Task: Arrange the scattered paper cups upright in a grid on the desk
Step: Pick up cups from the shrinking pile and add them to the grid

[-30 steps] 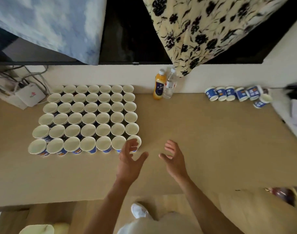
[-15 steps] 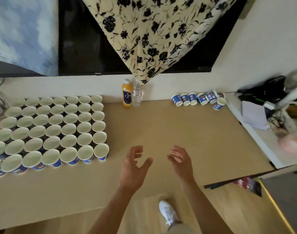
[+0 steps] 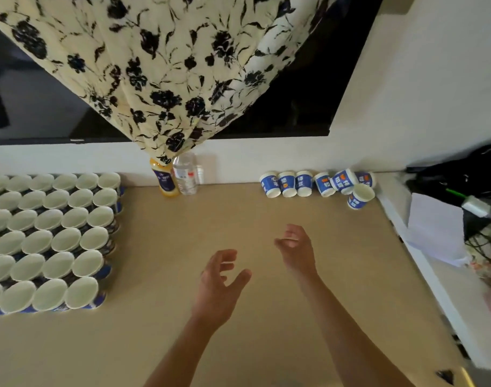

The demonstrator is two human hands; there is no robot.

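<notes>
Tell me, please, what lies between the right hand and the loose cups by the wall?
Only bare desk; in the head view nothing stands between the right hand and the loose cups.

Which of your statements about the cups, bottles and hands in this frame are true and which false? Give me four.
1. The left hand and the right hand hold nothing. True.
2. The grid cups stand mouth up. True.
3. The orange bottle lies on its side. False: it stands upright beside the clear bottle.
4. The loose cups sit left of the orange bottle. False: they sit to its right, far from the grid cups.
</notes>
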